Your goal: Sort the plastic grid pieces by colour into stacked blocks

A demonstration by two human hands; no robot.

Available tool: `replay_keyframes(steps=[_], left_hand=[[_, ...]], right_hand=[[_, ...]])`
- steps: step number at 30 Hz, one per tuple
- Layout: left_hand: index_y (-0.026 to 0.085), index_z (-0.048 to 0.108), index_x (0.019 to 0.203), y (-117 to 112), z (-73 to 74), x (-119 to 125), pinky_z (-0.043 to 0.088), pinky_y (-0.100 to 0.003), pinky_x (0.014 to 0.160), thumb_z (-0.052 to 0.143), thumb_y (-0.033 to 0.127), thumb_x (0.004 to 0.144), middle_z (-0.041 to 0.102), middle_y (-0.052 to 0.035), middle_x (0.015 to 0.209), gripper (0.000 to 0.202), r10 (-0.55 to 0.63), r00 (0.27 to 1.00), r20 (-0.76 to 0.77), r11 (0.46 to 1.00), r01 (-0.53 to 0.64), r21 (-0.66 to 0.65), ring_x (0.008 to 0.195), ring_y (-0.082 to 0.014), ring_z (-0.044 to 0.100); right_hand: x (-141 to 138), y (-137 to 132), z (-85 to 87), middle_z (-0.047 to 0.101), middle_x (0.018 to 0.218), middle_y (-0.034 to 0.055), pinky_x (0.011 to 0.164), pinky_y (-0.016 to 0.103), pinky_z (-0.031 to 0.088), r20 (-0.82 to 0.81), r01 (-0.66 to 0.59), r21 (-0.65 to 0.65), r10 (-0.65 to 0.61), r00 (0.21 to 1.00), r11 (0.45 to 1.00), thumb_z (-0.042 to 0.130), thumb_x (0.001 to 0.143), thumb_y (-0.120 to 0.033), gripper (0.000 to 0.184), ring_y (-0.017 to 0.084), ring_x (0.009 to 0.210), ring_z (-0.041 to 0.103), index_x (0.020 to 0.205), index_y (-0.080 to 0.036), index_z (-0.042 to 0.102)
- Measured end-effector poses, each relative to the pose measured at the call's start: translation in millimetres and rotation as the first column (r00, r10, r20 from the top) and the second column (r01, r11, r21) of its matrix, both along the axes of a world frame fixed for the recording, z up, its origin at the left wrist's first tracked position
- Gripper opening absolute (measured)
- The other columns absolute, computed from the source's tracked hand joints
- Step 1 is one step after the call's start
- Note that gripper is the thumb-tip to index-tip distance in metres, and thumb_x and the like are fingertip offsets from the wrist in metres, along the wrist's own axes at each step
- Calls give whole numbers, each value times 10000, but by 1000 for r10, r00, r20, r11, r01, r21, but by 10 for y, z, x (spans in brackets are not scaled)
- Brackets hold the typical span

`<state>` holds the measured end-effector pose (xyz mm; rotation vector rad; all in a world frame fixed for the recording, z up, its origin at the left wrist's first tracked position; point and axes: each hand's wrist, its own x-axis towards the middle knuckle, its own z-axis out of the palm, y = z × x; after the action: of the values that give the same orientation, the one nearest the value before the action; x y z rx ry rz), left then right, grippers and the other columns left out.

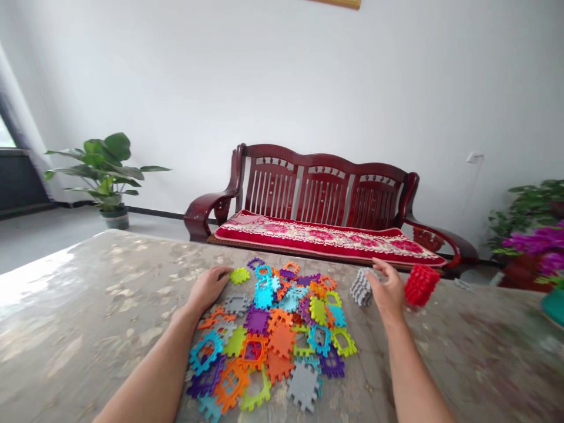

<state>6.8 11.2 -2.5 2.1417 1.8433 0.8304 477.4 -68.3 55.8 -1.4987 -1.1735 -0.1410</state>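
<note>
Interlocking plastic puzzle tiles lie in a loose, many-coloured pile [268, 335] on the table in front of me. My left hand [210, 291] rests palm down at the pile's far left, its fingertips at the edge of a lime green tile [239, 275]. On the right, a stack of grey tiles [362, 288] stands beside my right hand [388, 291]. That hand's thumb is against or just in front of the grey stack, and its fingers are apart. Just right of it stands a stack of red tiles [422, 285].
The table [110, 305] has a patterned, glossy cover. A small grey piece [462, 285] lies beyond the red stack. Purple flowers in a teal pot [553, 308] stand at the right edge. A wooden bench [326, 194] is behind the table, a potted plant [115, 217] at far left.
</note>
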Motion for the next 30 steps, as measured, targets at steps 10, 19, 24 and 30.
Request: replay_keyframes(steps=[10, 19, 24, 30], left_hand=[[294, 694, 1152, -168, 121, -135, 385, -389, 1075, 467, 244, 821, 647, -23, 1320, 405, 124, 978, -169, 991, -131, -34, 1228, -231, 569], [319, 700, 1142, -194, 144, -78, 362, -416, 1077, 470, 242, 811, 621, -18, 1347, 410, 156, 973, -173, 984, -169, -60, 1251, -245, 542], [301, 702, 1135, -213, 151, -72, 355, -428, 1075, 469, 242, 817, 627, -34, 1331, 399, 158, 976, -152, 984, -168, -54, 1238, -248, 543], [292, 707, 1121, -227, 165, -64, 352, -432, 1073, 477, 234, 820, 634, -41, 1315, 384, 148, 980, -134, 987, -155, -47, 1230, -251, 547]], right_hand=[[-1624, -191, 292, 727, 1002, 37, 913, 362, 449, 296, -433, -326, 526, 797, 840, 579, 834, -281, 230, 227, 998, 594, 1014, -262, 720], [-2674, -117, 126, 687, 1185, 46, 972, 370, 382, 364, -388, -686, 752, 550, 615, 643, 744, -301, 489, 259, 1142, 524, 1232, -261, 632], [-2848, -100, 108, 695, 1120, 79, 936, 422, 367, 413, -266, -765, 764, 496, 587, 621, 687, -259, 520, 294, 1109, 527, 1207, -238, 616], [-2859, -86, 85, 709, 1036, 98, 924, 430, 368, 482, -230, -724, 717, 504, 650, 594, 712, -277, 379, 301, 1050, 560, 1083, -223, 650]])
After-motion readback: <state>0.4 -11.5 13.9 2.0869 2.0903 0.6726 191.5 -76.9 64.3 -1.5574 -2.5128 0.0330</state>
